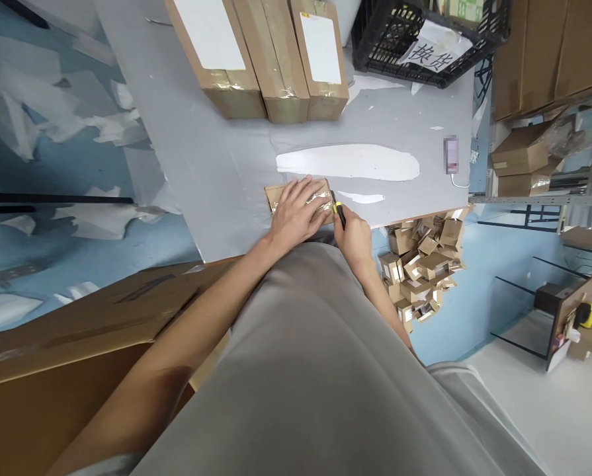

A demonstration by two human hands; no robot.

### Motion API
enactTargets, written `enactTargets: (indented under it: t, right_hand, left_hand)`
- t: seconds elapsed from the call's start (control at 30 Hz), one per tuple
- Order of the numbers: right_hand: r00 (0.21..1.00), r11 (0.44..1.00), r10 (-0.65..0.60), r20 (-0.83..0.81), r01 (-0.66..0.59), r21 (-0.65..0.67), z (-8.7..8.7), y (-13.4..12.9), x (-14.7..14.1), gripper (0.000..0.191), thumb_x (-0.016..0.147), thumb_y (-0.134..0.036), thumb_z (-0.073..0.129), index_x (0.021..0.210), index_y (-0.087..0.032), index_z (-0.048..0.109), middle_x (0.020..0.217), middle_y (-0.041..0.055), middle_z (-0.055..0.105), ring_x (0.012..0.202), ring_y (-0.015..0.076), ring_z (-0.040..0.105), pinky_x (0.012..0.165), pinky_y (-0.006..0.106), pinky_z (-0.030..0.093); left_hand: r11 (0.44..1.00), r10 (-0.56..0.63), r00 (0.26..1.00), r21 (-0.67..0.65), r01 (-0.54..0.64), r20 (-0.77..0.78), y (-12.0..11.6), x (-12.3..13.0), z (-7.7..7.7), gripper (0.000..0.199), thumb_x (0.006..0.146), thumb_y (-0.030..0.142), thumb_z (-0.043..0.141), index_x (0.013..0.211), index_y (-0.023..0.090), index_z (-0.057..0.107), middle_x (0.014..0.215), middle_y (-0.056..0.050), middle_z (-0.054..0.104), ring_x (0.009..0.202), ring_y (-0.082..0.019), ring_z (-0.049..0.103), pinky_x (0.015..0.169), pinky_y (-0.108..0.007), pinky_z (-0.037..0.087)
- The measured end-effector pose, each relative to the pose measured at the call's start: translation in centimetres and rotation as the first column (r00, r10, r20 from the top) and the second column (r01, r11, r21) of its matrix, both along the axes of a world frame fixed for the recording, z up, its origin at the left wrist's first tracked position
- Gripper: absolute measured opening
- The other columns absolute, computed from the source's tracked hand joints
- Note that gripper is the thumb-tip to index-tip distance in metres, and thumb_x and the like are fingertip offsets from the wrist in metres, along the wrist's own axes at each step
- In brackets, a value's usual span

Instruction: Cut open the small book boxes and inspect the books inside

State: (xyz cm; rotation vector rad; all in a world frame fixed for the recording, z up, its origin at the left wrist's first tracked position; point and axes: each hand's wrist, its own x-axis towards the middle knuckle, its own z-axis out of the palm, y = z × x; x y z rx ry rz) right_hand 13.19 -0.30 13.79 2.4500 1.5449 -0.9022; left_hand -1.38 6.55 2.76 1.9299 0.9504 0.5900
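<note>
A small brown cardboard box (pixel 274 196) with shiny clear tape lies at the near edge of the grey table. Across its top rests my left hand (pixel 297 210), palm down with the fingers stretched out. My right hand (pixel 355 239) is closed round a black and yellow utility knife (pixel 340 210). The knife's front end is at the right end of the box; whether the blade touches the cardboard is too small to tell. Just beyond the box lies a long white paper piece (pixel 348 162), with a narrower white scrap (pixel 360 198) to the right.
Three taped boxes (pixel 284 63) stand at the back of the grey table (pixel 201 165), beside a black crate (pixel 395 49). A phone-like device (pixel 451 155) lies near the right edge. Small cartons (pixel 424 264) are heaped right of me; a large open carton (pixel 77 330) is at my left.
</note>
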Motion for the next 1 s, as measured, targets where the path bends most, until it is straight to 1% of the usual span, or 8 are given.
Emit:
enactTargets:
  t: [0.1, 0.2, 0.3, 0.4, 0.5, 0.7, 0.87, 1.0]
  right_hand:
    - [0.999, 0.999, 0.024, 0.038, -0.022, -0.045, 1.0, 0.3, -0.7, 0.042, 0.124, -0.028, 0.037, 0.156, -0.016, 0.061, 0.139, 0.0181, 0.081, 0.124, 0.0276, 0.079, 0.107, 0.033, 0.054]
    - [0.997, 0.996, 0.038, 0.074, -0.032, -0.080, 1.4, 0.7, -1.1, 0.044, 0.125, -0.029, 0.034, 0.158, -0.015, 0.058, 0.141, 0.0189, 0.080, 0.125, 0.0285, 0.079, 0.108, 0.035, 0.055]
    - [0.991, 0.989, 0.046, 0.124, -0.029, -0.142, 1.5, 1.0, -1.6, 0.046, 0.125, -0.030, 0.032, 0.162, -0.013, 0.054, 0.134, 0.0207, 0.083, 0.122, 0.0308, 0.082, 0.106, 0.037, 0.058]
    - [0.982, 0.981, 0.063, 0.180, -0.028, -0.193, 1.5, 1.3, -2.2, 0.049, 0.124, -0.027, 0.031, 0.165, -0.009, 0.050, 0.129, 0.0242, 0.084, 0.118, 0.0330, 0.084, 0.102, 0.040, 0.061]
    - [0.976, 0.978, 0.071, 0.206, -0.028, -0.206, 1.7, 1.4, -2.5, 0.049, 0.123, -0.024, 0.031, 0.166, -0.007, 0.048, 0.130, 0.0266, 0.083, 0.119, 0.0327, 0.084, 0.101, 0.040, 0.062]
    - [0.970, 0.975, 0.073, 0.233, -0.021, -0.221, 2.4, 1.6, -2.8, 0.046, 0.119, -0.015, 0.033, 0.159, -0.008, 0.053, 0.129, 0.0267, 0.083, 0.122, 0.0310, 0.083, 0.101, 0.038, 0.063]
    - [0.968, 0.975, 0.073, 0.242, -0.018, -0.223, 1.9, 2.1, -2.6, 0.043, 0.117, -0.011, 0.035, 0.155, -0.010, 0.057, 0.131, 0.0258, 0.082, 0.124, 0.0304, 0.083, 0.102, 0.039, 0.064]
    - [0.967, 0.973, 0.076, 0.244, -0.018, -0.231, 1.7, 1.5, -2.2, 0.040, 0.118, -0.013, 0.038, 0.151, -0.011, 0.061, 0.130, 0.0245, 0.082, 0.123, 0.0301, 0.083, 0.102, 0.038, 0.064]
  left_hand:
    - [1.000, -0.009, 1.000, 0.003, 0.009, 0.000, 0.0, -0.1, 0.1, 0.036, 0.110, 0.053, 0.058, 0.132, 0.034, 0.080, 0.167, -0.007, 0.066, 0.171, -0.039, 0.043, 0.143, -0.071, 0.022]
    - [1.000, -0.021, 1.000, 0.021, 0.021, -0.004, 0.0, -0.1, 0.0, 0.035, 0.110, 0.049, 0.058, 0.133, 0.033, 0.079, 0.169, -0.007, 0.064, 0.171, -0.039, 0.042, 0.144, -0.071, 0.021]
    - [0.998, -0.039, 0.999, 0.054, 0.041, -0.028, -0.1, -0.2, -0.2, 0.038, 0.107, 0.048, 0.062, 0.138, 0.033, 0.078, 0.172, -0.008, 0.062, 0.174, -0.042, 0.037, 0.143, -0.075, 0.021]
    - [0.992, -0.077, 0.995, 0.097, 0.084, -0.067, -0.2, -0.4, -0.3, 0.047, 0.102, 0.047, 0.069, 0.146, 0.031, 0.074, 0.176, -0.009, 0.056, 0.176, -0.045, 0.030, 0.142, -0.077, 0.019]
    - [0.986, -0.117, 0.989, 0.107, 0.126, -0.085, -0.2, -0.7, -0.6, 0.055, 0.097, 0.044, 0.075, 0.151, 0.031, 0.072, 0.180, -0.009, 0.052, 0.175, -0.046, 0.032, 0.142, -0.077, 0.022]
    - [0.987, -0.115, 0.990, 0.104, 0.123, -0.086, -0.4, -0.7, -1.1, 0.055, 0.098, 0.045, 0.077, 0.152, 0.035, 0.071, 0.181, -0.008, 0.051, 0.171, -0.045, 0.039, 0.140, -0.076, 0.026]
    - [0.987, -0.107, 0.989, 0.106, 0.118, -0.103, -0.8, -0.2, -0.8, 0.053, 0.099, 0.046, 0.076, 0.150, 0.033, 0.072, 0.181, -0.009, 0.051, 0.171, -0.045, 0.039, 0.140, -0.075, 0.026]
    - [0.987, -0.117, 0.988, 0.093, 0.127, -0.105, -1.0, 0.0, -0.7, 0.056, 0.096, 0.045, 0.079, 0.151, 0.034, 0.071, 0.180, -0.009, 0.052, 0.171, -0.046, 0.038, 0.140, -0.075, 0.025]
